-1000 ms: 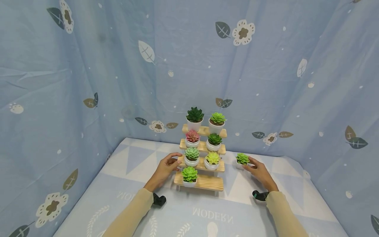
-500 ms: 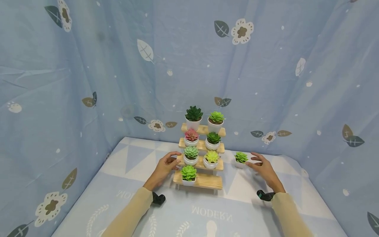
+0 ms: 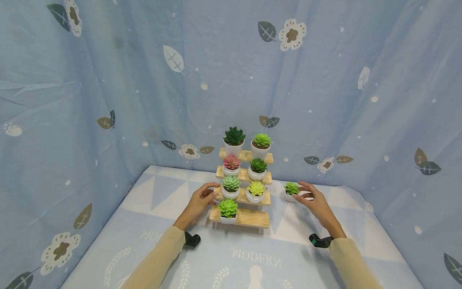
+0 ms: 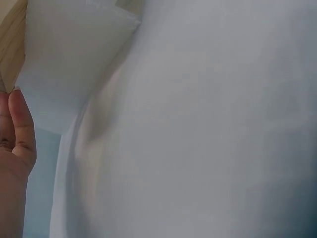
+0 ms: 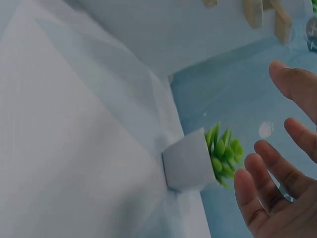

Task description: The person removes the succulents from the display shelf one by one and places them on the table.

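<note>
In the head view my left hand [image 3: 199,202] holds the left end of a four-tier wooden plant stand [image 3: 255,218]. The left wrist view shows its fingertips right at the corner of a wooden shelf board [image 4: 11,49]. To the right of the stand, a bright green succulent in a square white pot [image 3: 290,197] stands upright on the table. My right hand [image 3: 317,202] is beside it, fingers relaxed and spread. In the right wrist view a gap shows between those fingers and the potted succulent [image 5: 189,162].
Potted succulents fill the upper tiers, among them a dark green one [image 3: 234,138] and a pink one [image 3: 231,163]. A bright green succulent [image 3: 228,210] sits at the left of the bottom tier. Blue patterned curtain [image 3: 187,80] hangs behind the cloth-covered table [image 3: 213,257].
My right hand has let go of the square white pot, drawn off to the right with fingers opening, then come slightly back beside it. My left hand stays at the stand.
</note>
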{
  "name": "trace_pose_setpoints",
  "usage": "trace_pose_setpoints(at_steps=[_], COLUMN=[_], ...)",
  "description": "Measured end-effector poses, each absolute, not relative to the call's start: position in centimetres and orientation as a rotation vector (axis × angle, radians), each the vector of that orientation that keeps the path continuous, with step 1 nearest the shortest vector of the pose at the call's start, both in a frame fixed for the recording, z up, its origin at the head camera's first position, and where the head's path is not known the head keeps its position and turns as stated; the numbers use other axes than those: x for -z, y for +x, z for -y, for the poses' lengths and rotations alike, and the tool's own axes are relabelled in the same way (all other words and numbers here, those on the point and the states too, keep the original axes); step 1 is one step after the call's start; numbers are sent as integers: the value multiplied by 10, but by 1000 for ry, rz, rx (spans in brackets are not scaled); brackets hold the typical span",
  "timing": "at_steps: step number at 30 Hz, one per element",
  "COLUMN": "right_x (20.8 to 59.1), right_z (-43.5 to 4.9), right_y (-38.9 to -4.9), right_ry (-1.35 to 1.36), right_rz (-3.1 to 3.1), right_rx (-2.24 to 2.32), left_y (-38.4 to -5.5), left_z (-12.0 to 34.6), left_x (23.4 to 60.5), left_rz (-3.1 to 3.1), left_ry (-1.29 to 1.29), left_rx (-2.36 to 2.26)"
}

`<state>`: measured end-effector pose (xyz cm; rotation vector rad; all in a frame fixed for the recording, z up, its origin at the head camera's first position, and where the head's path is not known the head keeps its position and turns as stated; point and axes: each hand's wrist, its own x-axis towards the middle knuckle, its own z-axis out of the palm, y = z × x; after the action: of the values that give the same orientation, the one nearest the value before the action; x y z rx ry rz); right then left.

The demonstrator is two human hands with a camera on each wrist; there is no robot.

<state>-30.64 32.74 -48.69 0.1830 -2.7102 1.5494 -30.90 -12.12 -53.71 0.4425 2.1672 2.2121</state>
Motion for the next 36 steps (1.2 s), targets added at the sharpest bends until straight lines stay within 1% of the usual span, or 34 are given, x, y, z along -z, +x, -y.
trace_pose_setpoints(at_steps=[4, 10, 14, 18, 29, 36], right_x=[486, 484, 485, 483, 483, 481], right_z=[-315, -296, -284, -274, -260, -255], right_y=[-305, -292, -284, -278, -265, -255], right_ry=[212, 301, 374, 392, 493, 551], right_rz=[2727, 2704, 2698, 2694, 2665, 2629], right_rx=[-1533, -1554, -1571, -1582, -1598, -1613], left_y=[-308, -309, -307, -306, -309, -310], left_z=[121, 123, 125, 126, 126, 126], left_x=[534, 532, 534, 534, 533, 533], left_rz=[-2187, -2236, -2253, -2255, -2223, -2211], left_ry=[440, 472, 449, 447, 430, 471], left_rx=[-2220, -2187, -2162, -2154, -2154, -2147])
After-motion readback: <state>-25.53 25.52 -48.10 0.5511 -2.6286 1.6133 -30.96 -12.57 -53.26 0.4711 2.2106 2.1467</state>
